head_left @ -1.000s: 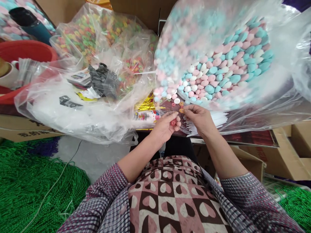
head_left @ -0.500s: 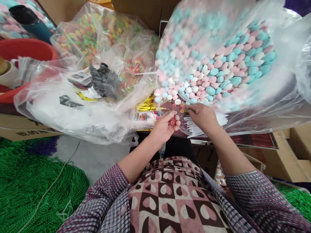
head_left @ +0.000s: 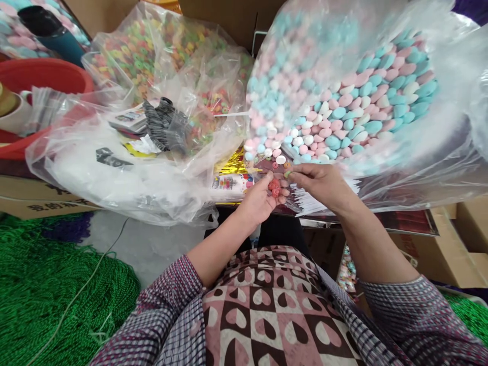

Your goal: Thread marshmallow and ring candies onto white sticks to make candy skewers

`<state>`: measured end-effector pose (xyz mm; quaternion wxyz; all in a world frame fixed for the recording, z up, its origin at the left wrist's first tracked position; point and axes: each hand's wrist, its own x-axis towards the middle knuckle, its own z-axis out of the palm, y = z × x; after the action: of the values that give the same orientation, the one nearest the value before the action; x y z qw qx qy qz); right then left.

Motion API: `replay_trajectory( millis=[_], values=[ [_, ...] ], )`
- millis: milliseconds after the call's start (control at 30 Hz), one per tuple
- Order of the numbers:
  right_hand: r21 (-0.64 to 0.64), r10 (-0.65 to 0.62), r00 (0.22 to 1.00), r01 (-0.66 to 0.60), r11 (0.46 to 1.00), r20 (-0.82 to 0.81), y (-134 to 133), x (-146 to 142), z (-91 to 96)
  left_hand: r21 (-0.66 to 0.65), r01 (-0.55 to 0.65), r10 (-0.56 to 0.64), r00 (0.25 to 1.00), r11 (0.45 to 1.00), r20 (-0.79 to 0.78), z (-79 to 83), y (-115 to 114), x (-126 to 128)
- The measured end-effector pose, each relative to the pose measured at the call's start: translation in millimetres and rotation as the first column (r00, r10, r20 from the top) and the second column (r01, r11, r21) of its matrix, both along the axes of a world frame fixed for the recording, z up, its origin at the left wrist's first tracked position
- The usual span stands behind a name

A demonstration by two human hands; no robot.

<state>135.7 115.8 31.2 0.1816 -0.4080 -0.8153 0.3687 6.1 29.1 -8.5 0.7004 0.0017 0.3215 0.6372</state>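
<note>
My left hand (head_left: 259, 199) is cupped with its fingers curled round a few small red ring-shaped candies (head_left: 273, 187). My right hand (head_left: 320, 182) pinches a tiny green ring candy (head_left: 287, 174) between thumb and forefinger, right beside the left fingertips. Just beyond both hands a few loose ring candies (head_left: 275, 165) lie on a dark surface at the mouth of a big clear bag of pink, blue and white candies (head_left: 343, 112). A stack of thin white sticks (head_left: 305, 202) lies under my right hand.
A clear bag of multicoloured ring candies (head_left: 160, 51) stands at the back left, with crumpled plastic bags (head_left: 114, 173) in front of it. A red basin (head_left: 34, 81) sits far left. Green cord (head_left: 46, 295) is heaped lower left. Cardboard boxes (head_left: 450, 239) stand right.
My right hand reached down to the loose candies, then lifted back toward the left hand with a green ring pinched. The left hand stayed cupped and rose slightly.
</note>
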Motion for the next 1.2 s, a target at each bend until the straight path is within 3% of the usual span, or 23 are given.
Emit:
replay_trajectory(
  millis=[100,233,367,533,767,933,1067,1200],
  values=[
    [0.022,0.047,0.999,-0.047,0.999,0.001,-1,-4,5.8,0.012,0.017,-0.017,1.0,1.0,0.008,-0.6,0,-1],
    [0.248,-0.152,0.961,0.093,0.964,0.233,15,-7,-4.5,0.034,0.014,-0.015,0.999,0.999,0.041,-1.1,-2,-2],
    [0.401,-0.172,0.835,-0.064,0.914,0.523,21,-10,-18.0,0.018,0.009,-0.01,0.999,1.0,0.043,-0.1,-3,-2],
    [0.41,-0.168,0.792,-0.113,0.905,0.587,15,-12,-24.6,0.025,0.005,-0.007,0.998,1.0,0.065,-0.2,-2,-3],
    [0.322,-0.106,0.889,-0.048,0.945,0.445,24,-7,-32.8,0.045,-0.005,0.002,0.998,0.999,0.065,-2.3,-2,-3],
    [0.236,-0.156,0.932,0.08,0.969,0.326,23,-5,-32.5,0.033,-0.015,0.014,0.999,0.999,0.047,-1.3,-2,-2],
    [-0.009,-0.206,0.977,0.206,0.978,0.056,14,0,-22.7,0.046,-0.018,0.017,0.999,0.999,0.043,-2.4,-1,-2],
    [-0.254,-0.166,0.971,0.119,0.96,-0.173,-4,1,-8.5,0.069,0.018,-0.018,1.0,0.997,-0.004,-3.5,-1,0]
  ],
)
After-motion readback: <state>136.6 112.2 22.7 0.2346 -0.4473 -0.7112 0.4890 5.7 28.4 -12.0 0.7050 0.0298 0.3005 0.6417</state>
